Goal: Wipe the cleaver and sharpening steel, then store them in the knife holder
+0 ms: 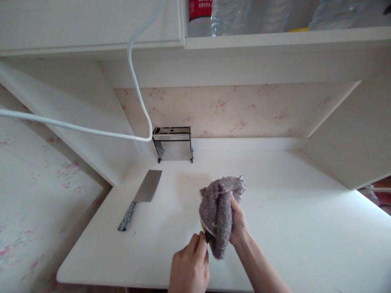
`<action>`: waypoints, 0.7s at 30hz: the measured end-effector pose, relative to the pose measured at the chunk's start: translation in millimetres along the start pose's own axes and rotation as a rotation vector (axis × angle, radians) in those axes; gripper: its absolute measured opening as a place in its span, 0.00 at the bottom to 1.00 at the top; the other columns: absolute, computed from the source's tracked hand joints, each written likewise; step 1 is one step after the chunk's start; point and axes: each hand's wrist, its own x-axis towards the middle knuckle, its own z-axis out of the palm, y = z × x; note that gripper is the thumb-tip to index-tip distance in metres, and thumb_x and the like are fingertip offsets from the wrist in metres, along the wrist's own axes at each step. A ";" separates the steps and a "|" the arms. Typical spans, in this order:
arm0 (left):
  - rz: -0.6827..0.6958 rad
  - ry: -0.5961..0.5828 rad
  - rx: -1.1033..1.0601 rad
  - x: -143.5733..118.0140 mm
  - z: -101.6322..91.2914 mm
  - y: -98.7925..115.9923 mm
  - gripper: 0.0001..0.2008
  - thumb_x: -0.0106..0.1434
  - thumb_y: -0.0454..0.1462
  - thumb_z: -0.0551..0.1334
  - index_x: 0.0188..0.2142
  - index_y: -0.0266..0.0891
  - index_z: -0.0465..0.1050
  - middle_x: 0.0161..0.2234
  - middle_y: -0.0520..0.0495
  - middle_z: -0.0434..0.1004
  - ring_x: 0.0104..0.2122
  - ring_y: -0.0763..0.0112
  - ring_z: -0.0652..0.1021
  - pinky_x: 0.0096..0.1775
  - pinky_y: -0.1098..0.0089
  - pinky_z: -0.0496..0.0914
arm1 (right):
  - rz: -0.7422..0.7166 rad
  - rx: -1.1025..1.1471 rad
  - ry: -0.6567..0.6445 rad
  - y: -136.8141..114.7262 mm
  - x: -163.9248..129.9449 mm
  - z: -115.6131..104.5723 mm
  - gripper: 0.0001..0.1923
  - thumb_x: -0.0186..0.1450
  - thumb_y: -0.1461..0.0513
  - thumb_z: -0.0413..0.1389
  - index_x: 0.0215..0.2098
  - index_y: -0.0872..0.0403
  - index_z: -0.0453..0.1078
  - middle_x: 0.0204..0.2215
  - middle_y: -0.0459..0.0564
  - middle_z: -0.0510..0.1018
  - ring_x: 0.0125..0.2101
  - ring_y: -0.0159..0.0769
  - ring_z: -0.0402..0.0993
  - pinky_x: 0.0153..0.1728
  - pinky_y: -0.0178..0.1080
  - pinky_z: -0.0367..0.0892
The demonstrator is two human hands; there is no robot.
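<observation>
My left hand [191,264] is closed around a black handle [209,236]; the rest of that tool runs into the cloth and is hidden. A small shiny tip [241,177] pokes out at the cloth's far end. The fuzzy grey-brown cloth [215,207] is folded over the tool, and my right hand [238,221] grips it from the right side. Both hands are above the front part of the white table [284,228]. To their left, a cleaver [149,186] with a marbled dark handle lies flat, its blade pointing away.
A black-framed knife stand with clear sides [172,131] stands near the back wall. A white cable [91,129] hangs across the upper left. Overhead, a shelf [275,40] holds plastic bottles [230,16]. Side panels bound the table left and right.
</observation>
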 end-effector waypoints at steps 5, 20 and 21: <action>-0.072 0.062 -0.132 -6.6 11.3 8.0 0.11 0.61 0.38 0.62 0.43 0.45 0.78 0.31 0.40 0.75 0.25 0.65 0.72 0.29 0.70 0.59 | 0.016 0.054 -0.004 -18.4 2.4 0.3 0.27 0.61 0.42 0.53 0.41 0.55 0.75 0.39 0.55 0.80 0.39 0.44 0.77 0.45 0.45 0.70; -0.423 -0.227 -0.564 -13.6 -23.7 12.6 0.19 0.57 0.53 0.63 0.28 0.39 0.67 0.22 0.55 0.59 0.22 0.77 0.57 0.23 0.75 0.51 | -0.341 -0.075 -0.010 -97.2 8.3 -5.4 0.20 0.63 0.47 0.53 0.48 0.47 0.72 0.47 0.48 0.77 0.45 0.42 0.74 0.45 0.48 0.69; -0.450 -0.214 -0.584 -16.8 -25.7 10.0 0.19 0.56 0.53 0.64 0.28 0.39 0.68 0.22 0.55 0.58 0.21 0.78 0.55 0.22 0.74 0.49 | -0.399 -0.068 0.009 -102.7 8.0 -6.9 0.20 0.62 0.48 0.53 0.49 0.46 0.71 0.47 0.47 0.77 0.47 0.43 0.73 0.46 0.49 0.69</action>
